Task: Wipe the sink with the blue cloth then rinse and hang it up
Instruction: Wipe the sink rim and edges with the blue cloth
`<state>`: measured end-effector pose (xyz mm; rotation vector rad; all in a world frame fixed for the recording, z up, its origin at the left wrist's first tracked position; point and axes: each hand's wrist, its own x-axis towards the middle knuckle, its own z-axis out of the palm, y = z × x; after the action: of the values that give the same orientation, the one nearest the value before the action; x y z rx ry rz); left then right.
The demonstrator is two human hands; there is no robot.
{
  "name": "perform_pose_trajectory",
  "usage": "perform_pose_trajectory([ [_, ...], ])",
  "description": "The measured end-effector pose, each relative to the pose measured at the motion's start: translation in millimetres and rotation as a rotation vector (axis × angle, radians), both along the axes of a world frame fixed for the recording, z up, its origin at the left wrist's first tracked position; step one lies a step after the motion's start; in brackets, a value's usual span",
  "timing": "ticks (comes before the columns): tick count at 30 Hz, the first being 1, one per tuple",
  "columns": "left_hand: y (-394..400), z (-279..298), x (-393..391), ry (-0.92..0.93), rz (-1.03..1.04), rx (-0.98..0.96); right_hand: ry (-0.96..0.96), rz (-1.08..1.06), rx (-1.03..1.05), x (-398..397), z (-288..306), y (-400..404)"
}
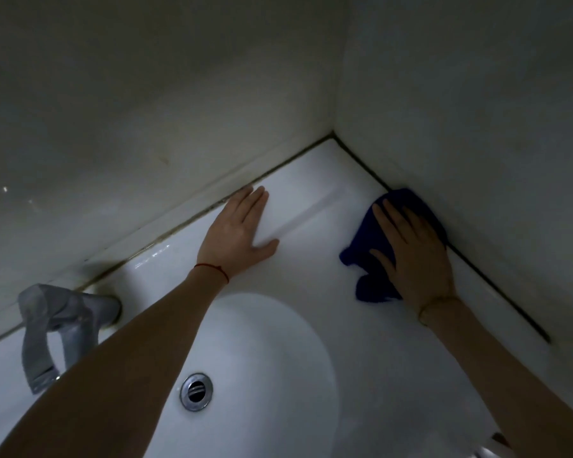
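Observation:
A white sink [311,266] fills the lower view, its oval basin holding a chrome drain [196,391]. The blue cloth [366,259] lies crumpled on the sink's right ledge, against the side wall. My right hand [414,256] presses flat on the cloth with straight fingers, covering its middle. My left hand [240,233] rests flat on the back ledge near the rear wall, fingers straight, holding nothing. A red thread circles my left wrist.
A grey metal faucet [60,325] stands at the back left of the sink, its spout partly hidden by my left forearm. Pale walls meet in a corner [333,135] behind the ledge, with dark grimy sealant along the joints.

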<state>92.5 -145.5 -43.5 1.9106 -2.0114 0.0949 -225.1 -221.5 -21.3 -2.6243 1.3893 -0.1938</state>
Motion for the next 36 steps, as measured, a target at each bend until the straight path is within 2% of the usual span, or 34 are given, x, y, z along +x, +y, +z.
perform_pose_trajectory([
  [6,1.1,1.3,0.5,-0.014,-0.001,0.022,0.010,0.022,0.028,74.3,2.3,-45.6],
  [16,0.3,-0.3,0.1,-0.021,0.002,0.019,0.019,-0.036,-0.034,-22.9,-2.1,22.7],
  [24,0.8,0.5,1.3,-0.031,0.001,0.022,0.033,0.003,0.017,49.8,0.4,-28.1],
  [27,0.6,0.2,2.4,-0.025,0.001,0.019,0.004,0.012,0.029,26.4,2.6,-13.1],
  [33,0.7,-1.4,2.7,-0.018,-0.003,0.008,0.059,-0.099,0.029,-81.7,8.4,68.3],
  [36,0.0,-2.6,2.6,-0.023,-0.007,0.012,0.058,-0.119,0.031,-94.8,8.5,76.4],
])
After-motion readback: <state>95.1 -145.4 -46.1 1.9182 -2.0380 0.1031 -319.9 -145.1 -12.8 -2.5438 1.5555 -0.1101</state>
